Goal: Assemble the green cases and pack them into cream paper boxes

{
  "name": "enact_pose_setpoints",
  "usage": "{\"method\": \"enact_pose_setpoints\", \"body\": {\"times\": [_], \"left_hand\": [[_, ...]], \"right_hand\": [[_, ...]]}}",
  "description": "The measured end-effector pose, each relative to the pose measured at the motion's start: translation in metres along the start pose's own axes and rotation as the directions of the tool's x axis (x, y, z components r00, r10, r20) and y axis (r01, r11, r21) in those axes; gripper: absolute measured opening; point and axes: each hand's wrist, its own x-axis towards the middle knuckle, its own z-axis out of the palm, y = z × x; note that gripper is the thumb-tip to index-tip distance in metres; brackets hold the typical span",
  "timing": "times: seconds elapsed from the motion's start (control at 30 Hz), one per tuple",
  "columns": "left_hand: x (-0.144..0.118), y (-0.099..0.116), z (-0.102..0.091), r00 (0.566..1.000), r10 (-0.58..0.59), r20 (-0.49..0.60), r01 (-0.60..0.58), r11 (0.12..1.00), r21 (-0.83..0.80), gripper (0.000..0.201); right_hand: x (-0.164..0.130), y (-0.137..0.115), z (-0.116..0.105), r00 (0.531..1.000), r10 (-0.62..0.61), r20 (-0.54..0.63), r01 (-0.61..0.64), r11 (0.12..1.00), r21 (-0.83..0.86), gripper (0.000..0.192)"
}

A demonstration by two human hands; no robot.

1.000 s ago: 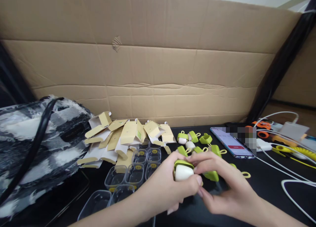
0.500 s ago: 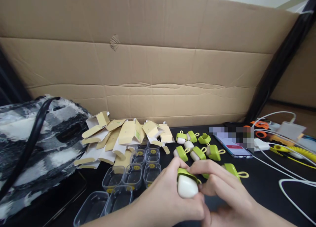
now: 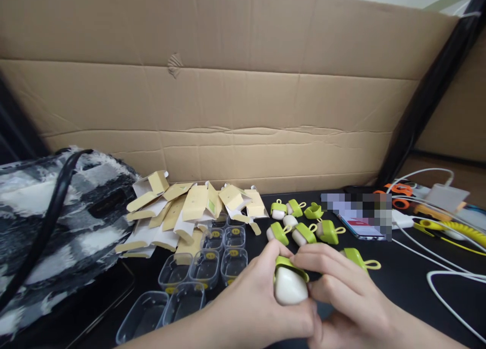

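Above the black table (image 3: 402,283), left hand (image 3: 261,308) and right hand (image 3: 341,298) pinch a green-capped white case (image 3: 290,284)

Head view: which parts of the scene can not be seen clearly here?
- White and green piece: its underside, hidden by the left hand and right hand.
- Phone: its screen, covered by a blur patch.
- Clear trays: the yellow marks are too small to read.
- Fuzzy bag: cut off by the left edge.
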Motion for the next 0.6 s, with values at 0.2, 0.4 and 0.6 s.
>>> {"method": "enact_pose_setpoints", "body": {"times": [0.2,0.4,0.6], "left_hand": [[0.000,0.000,0.000,1.000,-0.024,0.018,0.023,0.999,0.028,0.043],[0.000,0.003,-0.004,0.999,0.006,0.043,-0.002,0.995,-0.101,0.041],[0.003,0.007,-0.010,0.997,-0.032,0.069,0.052,0.948,-0.314,0.048]], "right_hand": [[-0.003,-0.001,-0.002,0.999,-0.025,0.048,0.026,0.999,-0.019,0.025],[-0.004,0.004,-0.003,0.996,0.075,-0.053,-0.072,0.996,0.061,0.019],[-0.001,0.013,-0.002,0.940,0.333,-0.076,-0.302,0.915,0.266,0.027]]}}
